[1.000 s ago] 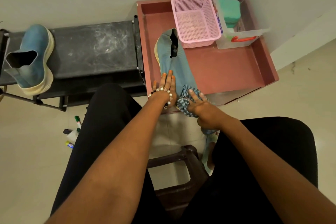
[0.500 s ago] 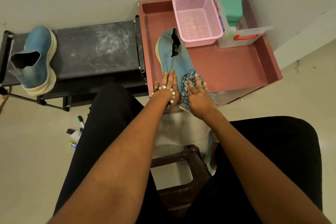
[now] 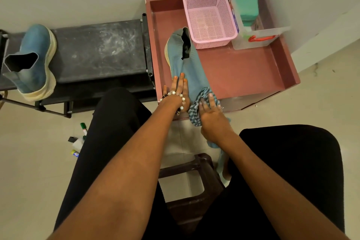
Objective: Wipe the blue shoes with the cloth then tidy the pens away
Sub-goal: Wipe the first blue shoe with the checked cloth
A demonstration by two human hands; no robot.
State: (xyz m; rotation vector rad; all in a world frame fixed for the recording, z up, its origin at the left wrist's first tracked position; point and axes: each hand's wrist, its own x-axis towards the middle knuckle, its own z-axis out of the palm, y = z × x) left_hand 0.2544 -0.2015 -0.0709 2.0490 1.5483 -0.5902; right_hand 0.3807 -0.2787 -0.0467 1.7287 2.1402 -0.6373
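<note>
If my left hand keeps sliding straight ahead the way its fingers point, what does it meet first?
The left hand lies flat on the shoe, fingers pointing up its length, so it would probably reach the shoe's dark opening first.

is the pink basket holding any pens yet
No, the pink basket is empty; the pens lie on the floor.

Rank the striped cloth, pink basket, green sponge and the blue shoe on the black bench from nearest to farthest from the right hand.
1. striped cloth, under the right hand
2. pink basket, beyond, in the tray
3. green sponge, behind the basket, to its right
4. blue shoe, far left
</note>
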